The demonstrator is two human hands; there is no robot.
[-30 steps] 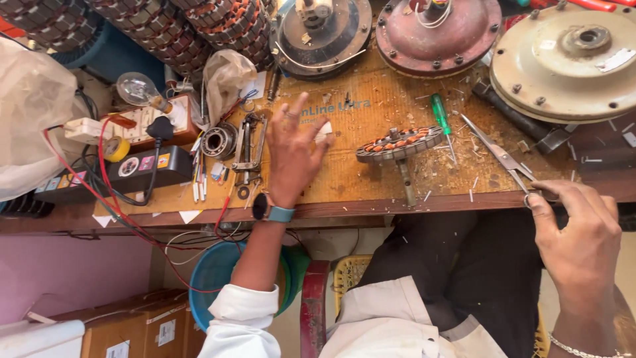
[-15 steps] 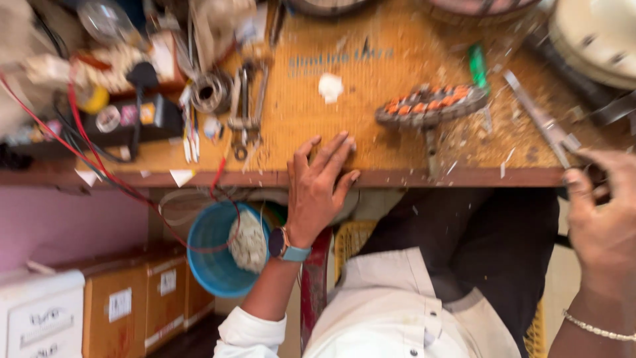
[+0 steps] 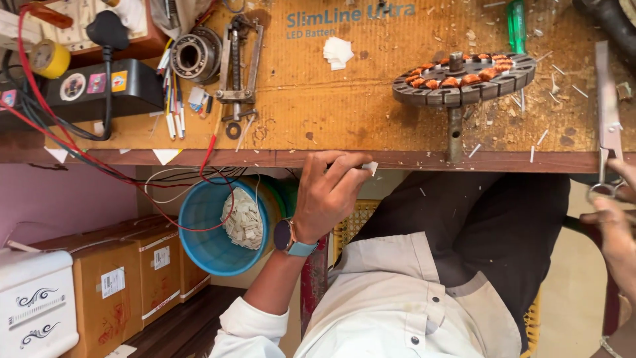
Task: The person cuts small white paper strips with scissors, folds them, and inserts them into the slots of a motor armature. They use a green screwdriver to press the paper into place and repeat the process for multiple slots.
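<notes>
- Two hands at the bench: left hand (image 3: 328, 195), smartwatch on the wrist, is curled at the front edge of the cardboard-covered wooden workbench (image 3: 318, 113), thumb and fingertips pinched on a small white paper slip (image 3: 371, 168).
- Right hand (image 3: 613, 219) sits at the frame's right edge, fingers hooked through the handles of long steel scissors (image 3: 606, 119) lying on the bench.
- Below the edge, a blue plastic bucket (image 3: 205, 232) holds pale paper scraps.
- Farther in, a round grey fan stator with orange copper windings (image 3: 464, 78) rests tilted on its shaft, white slivers scattered beside it.
- Beyond, a small stack of white paper pieces (image 3: 339, 52).
</notes>
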